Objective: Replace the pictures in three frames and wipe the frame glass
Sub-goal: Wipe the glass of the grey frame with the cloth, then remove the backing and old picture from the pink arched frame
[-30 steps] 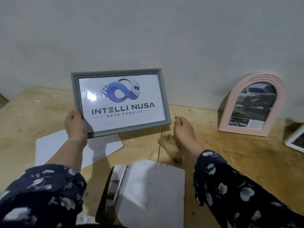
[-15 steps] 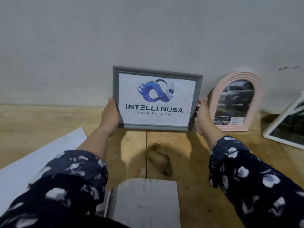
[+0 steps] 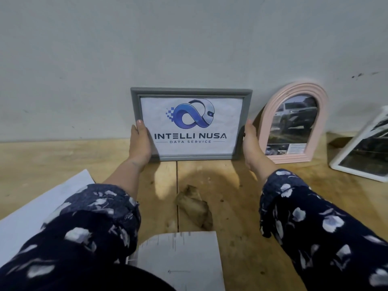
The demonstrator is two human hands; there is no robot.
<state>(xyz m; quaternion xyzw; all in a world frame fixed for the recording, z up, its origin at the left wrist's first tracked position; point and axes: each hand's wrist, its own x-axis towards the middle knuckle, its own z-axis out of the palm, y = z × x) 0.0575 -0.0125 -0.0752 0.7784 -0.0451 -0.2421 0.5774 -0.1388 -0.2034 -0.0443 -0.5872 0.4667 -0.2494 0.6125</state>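
Observation:
A grey rectangular frame (image 3: 190, 92) with a blue-logo print stands upright against the wall, its lower edge on the wooden table (image 3: 52, 156). My left hand (image 3: 139, 143) grips its left edge and my right hand (image 3: 252, 143) grips its right edge. Right of it leans a pink arched frame (image 3: 270, 114) with a car photo. A white frame (image 3: 354, 154) with a dark photo leans at the far right, partly cut off. A crumpled brown cloth (image 3: 194, 205) lies on the table in front of the grey frame.
A white paper sheet (image 3: 42, 202) lies at the left under my sleeve. A greyish-white card or backing board (image 3: 180, 263) lies at the near edge. The grey wall (image 3: 189, 38) closes the back of the table.
The grey frame moved from the left, held by my left hand alone, to the wall beside the pink frame. My right hand left the cloth and took the frame's right edge.

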